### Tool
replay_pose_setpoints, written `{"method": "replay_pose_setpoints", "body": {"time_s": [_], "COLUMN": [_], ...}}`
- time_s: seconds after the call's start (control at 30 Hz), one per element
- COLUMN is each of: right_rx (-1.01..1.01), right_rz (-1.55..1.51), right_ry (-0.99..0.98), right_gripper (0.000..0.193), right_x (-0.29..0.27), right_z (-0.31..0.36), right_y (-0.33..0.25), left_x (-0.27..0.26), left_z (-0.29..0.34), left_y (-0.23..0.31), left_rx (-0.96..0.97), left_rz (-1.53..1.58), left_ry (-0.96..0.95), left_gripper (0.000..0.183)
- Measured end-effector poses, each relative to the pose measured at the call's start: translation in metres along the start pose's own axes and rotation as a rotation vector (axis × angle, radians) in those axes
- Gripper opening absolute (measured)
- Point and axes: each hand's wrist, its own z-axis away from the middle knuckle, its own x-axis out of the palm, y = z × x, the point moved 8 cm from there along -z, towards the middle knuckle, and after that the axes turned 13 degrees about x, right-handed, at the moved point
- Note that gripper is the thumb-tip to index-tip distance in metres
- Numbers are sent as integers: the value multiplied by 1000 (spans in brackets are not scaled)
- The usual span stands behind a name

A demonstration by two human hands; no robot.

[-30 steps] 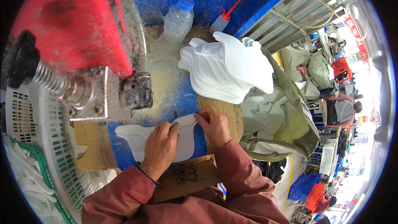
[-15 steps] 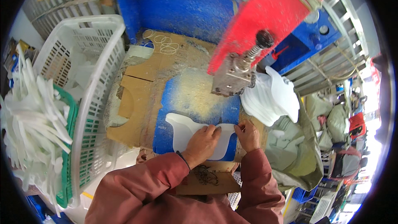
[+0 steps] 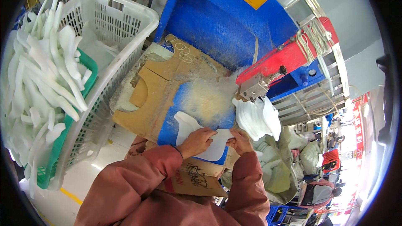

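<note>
A white, thin foam-like piece with curved edges [image 3: 217,146] lies on a blue board [image 3: 168,129] dusted with pale powder. My left hand [image 3: 196,143] rests on its middle, fingers bent and drawn together at its upper edge, gripping it. Near the piece's upper right corner, my right hand [image 3: 240,142] pinches the edge between thumb and fingers. Both palms hide parts of the piece. Just beyond my right hand is a stack of similar white pieces [image 3: 257,119].
A red machine arm [image 3: 278,60] with a metal head [image 3: 253,88] reaches over the stack's far side, before a blue cabinet [image 3: 209,21]. Left stand a white crate [image 3: 125,52] and a green basket [image 3: 56,159] heaped with white strips [image 3: 44,75]. An open sack [image 3: 278,180] is right.
The red arm and its metal head have swung back and right, away from the board. My view has shifted. Both hands stay on the white piece, with little change in grip.
</note>
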Motion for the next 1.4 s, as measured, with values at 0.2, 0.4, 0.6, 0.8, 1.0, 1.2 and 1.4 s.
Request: {"method": "replay_pose_setpoints", "body": {"time_s": [0.2, 0.4, 0.6, 0.8, 1.0, 1.2, 1.4], "right_rx": [20, -469, -1037, -1081, -723, -794, -926], "right_rz": [101, 590, 930, 876, 519, 423, 516], "right_ry": [54, 339, 391, 366, 354, 343, 344], "right_gripper": [31, 21, 27, 24, 18, 17, 26], "right_x": [7, 57, 136, 150, 108, 115, 95], "right_z": [1, 70, 184, 185, 170, 199, 239], "right_y": [3, -50, -71, -72, -95, -111, -91], "left_x": [3, -20, -140, -184, -134, -116, -119], "left_z": [2, -2, 15, 5, 35, 69, 87], "left_y": [-4, -2, 29, 72, 55, 32, -14], "left_rx": [-11, -81, -156, 125, -171, -205, -429], "left_rz": [26, 225, 280, -269, -180, -270, 209], "left_ry": [-60, 1, 316, 134, -50, -104, 36], "left_gripper": [33, 28, 32, 32, 23, 16, 16]}}
